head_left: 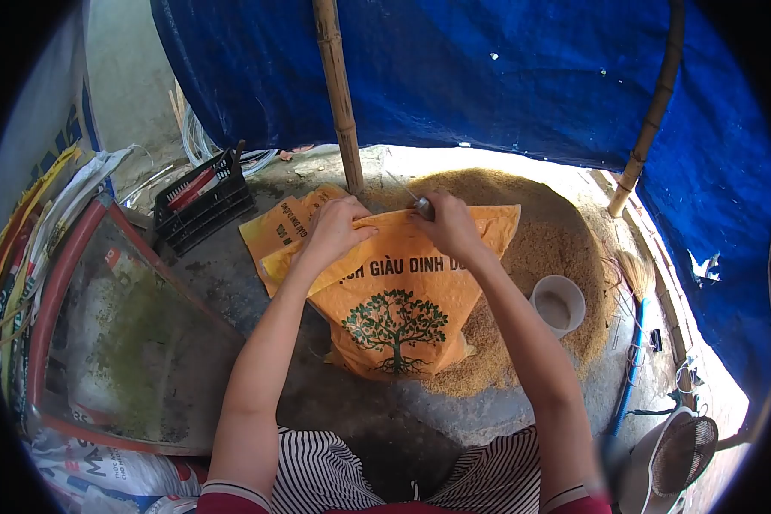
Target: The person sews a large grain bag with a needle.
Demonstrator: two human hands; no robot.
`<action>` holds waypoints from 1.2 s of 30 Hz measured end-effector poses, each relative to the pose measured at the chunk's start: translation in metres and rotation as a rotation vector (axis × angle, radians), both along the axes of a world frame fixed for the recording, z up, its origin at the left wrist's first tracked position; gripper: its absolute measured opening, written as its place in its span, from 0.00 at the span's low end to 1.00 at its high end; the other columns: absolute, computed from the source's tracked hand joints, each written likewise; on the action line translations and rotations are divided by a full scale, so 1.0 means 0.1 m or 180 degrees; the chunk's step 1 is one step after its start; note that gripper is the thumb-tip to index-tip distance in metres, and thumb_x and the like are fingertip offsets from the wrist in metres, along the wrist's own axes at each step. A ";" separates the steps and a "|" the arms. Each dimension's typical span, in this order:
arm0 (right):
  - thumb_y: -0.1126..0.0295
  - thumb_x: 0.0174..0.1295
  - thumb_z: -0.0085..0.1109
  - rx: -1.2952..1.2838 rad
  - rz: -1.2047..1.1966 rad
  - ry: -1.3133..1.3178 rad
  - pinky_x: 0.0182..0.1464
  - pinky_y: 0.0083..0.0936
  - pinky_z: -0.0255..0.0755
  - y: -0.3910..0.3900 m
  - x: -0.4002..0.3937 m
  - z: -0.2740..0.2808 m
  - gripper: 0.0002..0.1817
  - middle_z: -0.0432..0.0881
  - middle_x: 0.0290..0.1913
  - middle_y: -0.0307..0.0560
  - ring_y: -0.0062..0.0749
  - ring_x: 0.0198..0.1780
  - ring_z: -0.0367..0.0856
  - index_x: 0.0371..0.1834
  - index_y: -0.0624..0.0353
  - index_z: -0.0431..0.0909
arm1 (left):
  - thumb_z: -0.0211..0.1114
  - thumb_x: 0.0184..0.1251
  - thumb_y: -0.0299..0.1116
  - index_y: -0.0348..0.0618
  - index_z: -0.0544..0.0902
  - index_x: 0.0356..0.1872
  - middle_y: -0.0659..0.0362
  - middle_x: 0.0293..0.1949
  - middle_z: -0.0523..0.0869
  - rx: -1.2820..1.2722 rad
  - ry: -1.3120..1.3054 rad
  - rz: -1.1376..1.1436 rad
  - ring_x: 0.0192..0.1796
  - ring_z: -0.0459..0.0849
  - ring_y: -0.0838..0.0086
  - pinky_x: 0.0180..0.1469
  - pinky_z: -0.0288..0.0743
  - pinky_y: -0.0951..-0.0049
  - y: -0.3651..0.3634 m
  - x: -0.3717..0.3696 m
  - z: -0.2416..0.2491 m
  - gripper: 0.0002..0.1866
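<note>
An orange woven sack [394, 300] with a green tree print and dark lettering stands in front of me, its bottom on the floor. My left hand [338, 230] is closed on the sack's top edge, fingers pinched together. A little to the right, my right hand [447, 224] is closed around a slim metal tool [423, 207] with a pale handle, whose thin shaft points up and left. That hand also rests at the sack's top edge. Behind my left hand lies another orange printed piece of sacking [287, 224]. The sack's inside is hidden.
Golden grain or husk [557, 231] is heaped behind and right of the sack, with a white tub [558, 306] on it. A black crate [204, 201] and a red-framed panel [120, 325] stand left. A blue-handled broom [636, 343] lies right. Bamboo poles [338, 86] and blue tarp [488, 77] close the back.
</note>
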State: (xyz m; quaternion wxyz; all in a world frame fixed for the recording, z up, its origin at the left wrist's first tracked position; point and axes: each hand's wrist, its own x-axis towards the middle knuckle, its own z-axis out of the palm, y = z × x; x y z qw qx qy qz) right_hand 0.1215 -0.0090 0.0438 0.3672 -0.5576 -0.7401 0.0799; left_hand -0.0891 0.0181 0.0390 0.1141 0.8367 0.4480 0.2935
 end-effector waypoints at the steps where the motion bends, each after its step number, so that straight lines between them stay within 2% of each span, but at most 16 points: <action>1: 0.68 0.52 0.63 0.0001 -0.0004 -0.0004 0.40 0.43 0.70 -0.01 0.08 0.02 0.10 0.79 0.32 0.58 0.51 0.38 0.79 0.32 0.63 0.78 | 0.72 0.48 0.35 0.36 0.86 0.36 0.52 0.35 0.82 0.0001 -0.0004 -0.0004 0.44 0.80 0.58 0.48 0.71 0.63 0.03 -0.02 -0.03 0.16; 3: 0.68 0.53 0.63 -0.0265 -0.0079 -0.0211 0.41 0.42 0.70 -0.05 0.26 0.08 0.09 0.79 0.32 0.57 0.50 0.38 0.79 0.33 0.62 0.78 | 0.72 0.48 0.36 0.33 0.84 0.34 0.50 0.33 0.81 0.0152 -0.0312 -0.0319 0.39 0.79 0.57 0.42 0.69 0.63 0.07 -0.07 -0.07 0.16; 4: 0.69 0.52 0.63 -0.0162 -0.0141 -0.0367 0.41 0.42 0.70 -0.04 0.36 0.06 0.10 0.80 0.32 0.57 0.51 0.38 0.79 0.33 0.63 0.78 | 0.72 0.48 0.36 0.33 0.84 0.34 0.50 0.33 0.81 0.0153 -0.0314 -0.0330 0.39 0.79 0.57 0.41 0.69 0.63 0.08 -0.08 -0.06 0.16; 6: 0.69 0.52 0.64 -0.0179 -0.0248 -0.0403 0.41 0.42 0.70 -0.07 0.51 0.05 0.10 0.80 0.32 0.57 0.51 0.38 0.79 0.33 0.63 0.78 | 0.71 0.49 0.35 0.35 0.85 0.37 0.50 0.38 0.83 -0.0256 -0.0055 -0.0188 0.45 0.80 0.57 0.48 0.71 0.63 0.08 -0.07 -0.01 0.16; 10: 0.68 0.51 0.65 -0.0394 -0.0222 -0.0390 0.40 0.41 0.71 -0.17 0.74 0.10 0.11 0.80 0.31 0.57 0.52 0.36 0.79 0.32 0.64 0.78 | 0.72 0.49 0.36 0.35 0.85 0.37 0.50 0.38 0.83 -0.0388 0.0150 -0.0197 0.44 0.80 0.57 0.48 0.71 0.64 0.09 -0.05 0.02 0.17; 12: 0.68 0.51 0.65 -0.0443 -0.0285 -0.0356 0.40 0.40 0.71 -0.23 0.77 0.15 0.11 0.80 0.30 0.57 0.52 0.36 0.79 0.32 0.64 0.78 | 0.72 0.50 0.36 0.33 0.84 0.35 0.52 0.30 0.79 -0.0474 -0.0056 -0.0463 0.35 0.78 0.63 0.39 0.68 0.66 0.11 -0.05 0.06 0.17; 17: 0.68 0.50 0.66 -0.0587 -0.0402 -0.0116 0.39 0.39 0.71 -0.23 0.93 0.11 0.12 0.81 0.31 0.56 0.51 0.36 0.79 0.33 0.63 0.79 | 0.73 0.49 0.36 0.33 0.84 0.35 0.53 0.28 0.80 -0.0539 0.0288 -0.0525 0.33 0.76 0.66 0.38 0.68 0.67 0.12 -0.07 0.16 0.17; 19: 0.70 0.53 0.66 -0.0014 -0.0412 -0.0611 0.26 0.30 0.69 -0.25 1.09 0.10 0.11 0.79 0.24 0.50 0.32 0.22 0.77 0.32 0.65 0.77 | 0.73 0.49 0.36 0.34 0.84 0.35 0.54 0.28 0.80 -0.0529 0.0343 -0.0564 0.32 0.76 0.68 0.37 0.68 0.68 0.19 -0.10 0.11 0.17; 20: 0.70 0.53 0.66 -0.0014 -0.0436 -0.0606 0.26 0.30 0.69 -0.26 1.17 0.09 0.11 0.79 0.24 0.50 0.32 0.22 0.77 0.32 0.65 0.77 | 0.74 0.49 0.36 0.34 0.84 0.36 0.55 0.28 0.81 -0.0732 0.0227 -0.0597 0.30 0.75 0.70 0.36 0.68 0.69 0.21 -0.13 0.08 0.17; 22: 0.70 0.55 0.66 -0.0564 -0.0370 -0.0136 0.21 0.25 0.67 -0.36 1.24 0.19 0.10 0.77 0.22 0.47 0.26 0.18 0.75 0.31 0.66 0.76 | 0.74 0.48 0.36 0.34 0.84 0.36 0.56 0.27 0.81 -0.0937 0.0119 -0.0648 0.29 0.74 0.72 0.35 0.67 0.70 0.20 -0.11 0.12 0.17; 23: 0.70 0.55 0.66 -0.0565 -0.0387 -0.0130 0.21 0.25 0.67 -0.38 1.29 0.21 0.10 0.77 0.22 0.47 0.26 0.18 0.75 0.31 0.66 0.76 | 0.74 0.49 0.36 0.34 0.85 0.35 0.56 0.27 0.80 -0.0975 0.0249 -0.0574 0.29 0.75 0.72 0.35 0.68 0.69 0.20 -0.11 0.15 0.17; 25: 0.68 0.55 0.66 -0.0944 -0.0530 0.0546 0.19 0.23 0.65 -0.41 1.34 0.23 0.12 0.75 0.19 0.43 0.23 0.18 0.73 0.30 0.66 0.75 | 0.74 0.49 0.37 0.34 0.85 0.35 0.56 0.26 0.80 -0.1009 0.0384 -0.0500 0.29 0.75 0.71 0.35 0.68 0.69 0.17 -0.10 0.19 0.17; 29: 0.66 0.57 0.66 -0.1114 -0.0246 0.1105 0.18 0.20 0.62 -0.37 1.48 0.07 0.13 0.73 0.18 0.38 0.20 0.17 0.71 0.31 0.64 0.74 | 0.74 0.49 0.35 0.33 0.85 0.35 0.55 0.27 0.82 -0.1056 0.0242 -0.0487 0.28 0.75 0.73 0.34 0.68 0.70 0.09 -0.05 0.26 0.16; 31: 0.64 0.59 0.65 -0.1509 -0.0271 0.1993 0.17 0.19 0.59 -0.37 1.48 0.03 0.13 0.72 0.17 0.35 0.17 0.16 0.70 0.31 0.61 0.73 | 0.74 0.49 0.35 0.32 0.85 0.35 0.54 0.27 0.82 -0.1102 0.0280 -0.0413 0.28 0.75 0.73 0.34 0.69 0.70 0.07 -0.06 0.28 0.16; 34: 0.65 0.60 0.65 -0.1706 -0.0224 0.2334 0.17 0.17 0.60 -0.44 1.38 0.05 0.12 0.73 0.19 0.35 0.15 0.16 0.69 0.31 0.60 0.73 | 0.73 0.50 0.35 0.32 0.85 0.35 0.53 0.26 0.82 -0.1050 0.0255 -0.0333 0.27 0.75 0.73 0.33 0.69 0.69 0.10 -0.05 0.23 0.16; 36: 0.66 0.60 0.64 -0.1608 -0.0109 0.2577 0.18 0.16 0.64 -0.34 1.40 -0.08 0.11 0.75 0.21 0.36 0.16 0.18 0.72 0.32 0.61 0.73 | 0.72 0.51 0.36 0.33 0.84 0.35 0.58 0.18 0.75 -0.1019 0.0134 -0.0419 0.24 0.67 0.79 0.29 0.63 0.71 0.12 -0.07 0.20 0.16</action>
